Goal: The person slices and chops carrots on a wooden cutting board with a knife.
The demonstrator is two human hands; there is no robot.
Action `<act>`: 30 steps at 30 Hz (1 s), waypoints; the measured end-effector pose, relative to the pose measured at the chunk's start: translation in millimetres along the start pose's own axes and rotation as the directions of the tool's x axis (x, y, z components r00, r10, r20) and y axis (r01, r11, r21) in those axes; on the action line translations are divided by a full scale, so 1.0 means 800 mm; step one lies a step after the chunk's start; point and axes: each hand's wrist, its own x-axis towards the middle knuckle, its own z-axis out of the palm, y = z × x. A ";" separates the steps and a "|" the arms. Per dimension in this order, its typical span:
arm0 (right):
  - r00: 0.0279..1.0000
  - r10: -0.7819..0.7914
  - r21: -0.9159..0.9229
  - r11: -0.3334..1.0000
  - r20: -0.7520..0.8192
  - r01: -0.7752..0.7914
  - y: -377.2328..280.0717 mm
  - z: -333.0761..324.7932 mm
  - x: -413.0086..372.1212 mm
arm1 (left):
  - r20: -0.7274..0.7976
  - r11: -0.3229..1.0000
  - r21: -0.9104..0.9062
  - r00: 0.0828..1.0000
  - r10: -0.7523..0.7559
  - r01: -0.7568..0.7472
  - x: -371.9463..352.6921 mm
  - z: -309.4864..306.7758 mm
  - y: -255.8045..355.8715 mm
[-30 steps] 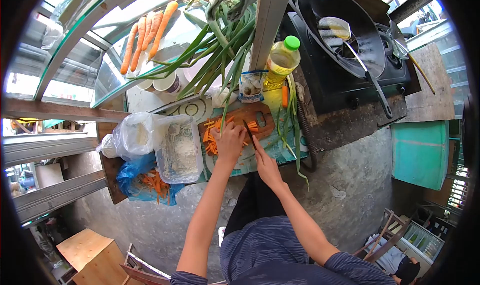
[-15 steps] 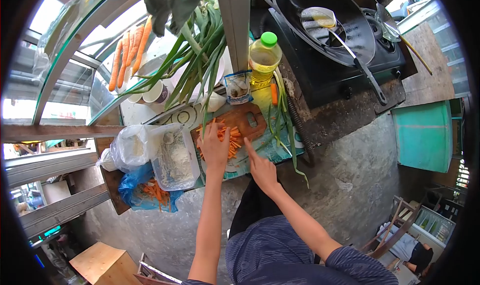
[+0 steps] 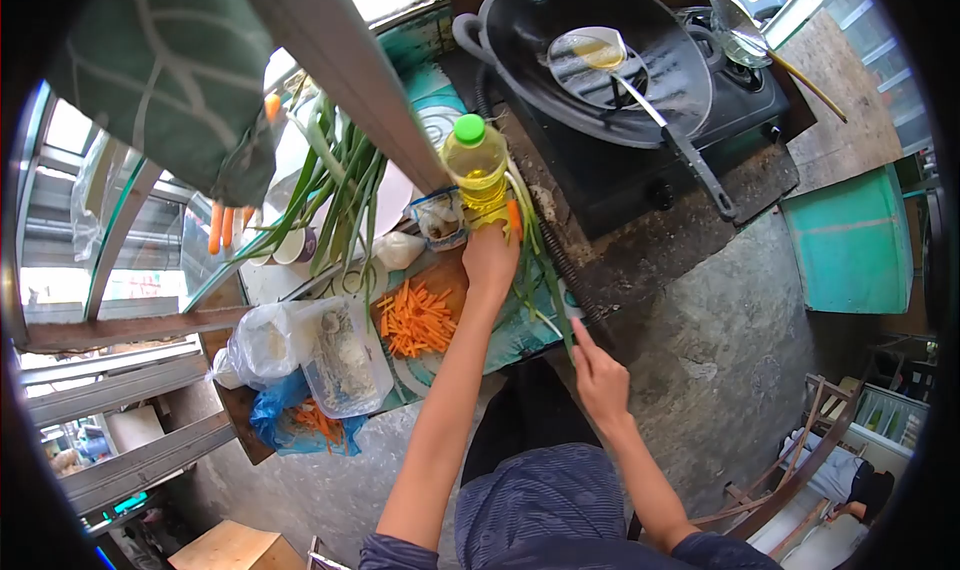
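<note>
My left hand (image 3: pixel 491 260) reaches down beside the oil bottle (image 3: pixel 475 165) with the green cap, right at an orange carrot piece (image 3: pixel 514 218); its fingertips are hidden. My right hand (image 3: pixel 602 378) is closed near the front edge, its index finger stretched forward; what it grips is too small to make out. Between the hands lie green onion stalks (image 3: pixel 541 265). Cut carrot strips (image 3: pixel 416 318) are heaped on the wooden board (image 3: pixel 447 275), left of my left forearm. Against the bottle stands a small printed packet (image 3: pixel 438 217).
A black wok (image 3: pixel 500 45) with a ladle sits on the stove (image 3: pixel 610 185), back right. At left are a plastic tub of white powder (image 3: pixel 350 360), a blue bag with peelings (image 3: pixel 275 410) and more green onions (image 3: pixel 345 175). A metal post (image 3: pixel 340 60) rises nearby.
My left hand has left the carrot strips for the spot beside the bottle. My right hand has moved right, away from the board. The view has shifted, and the green cloth hangs larger at upper left.
</note>
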 end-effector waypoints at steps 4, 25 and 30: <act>0.996 0.082 -0.047 0.995 -0.043 -0.084 0.030 -0.069 -0.003 | -0.068 0.994 0.110 0.998 -0.010 0.018 0.030 0.039 0.016; 0.866 0.066 0.492 0.801 0.496 -0.342 -0.055 0.006 0.057 | -0.266 0.916 -0.397 0.948 -0.173 0.056 -0.107 -0.040 -0.101; 0.863 -0.011 0.504 0.815 0.505 -0.285 -0.057 0.067 0.058 | -0.101 0.785 -0.539 0.901 -0.422 0.307 -0.117 -0.036 -0.112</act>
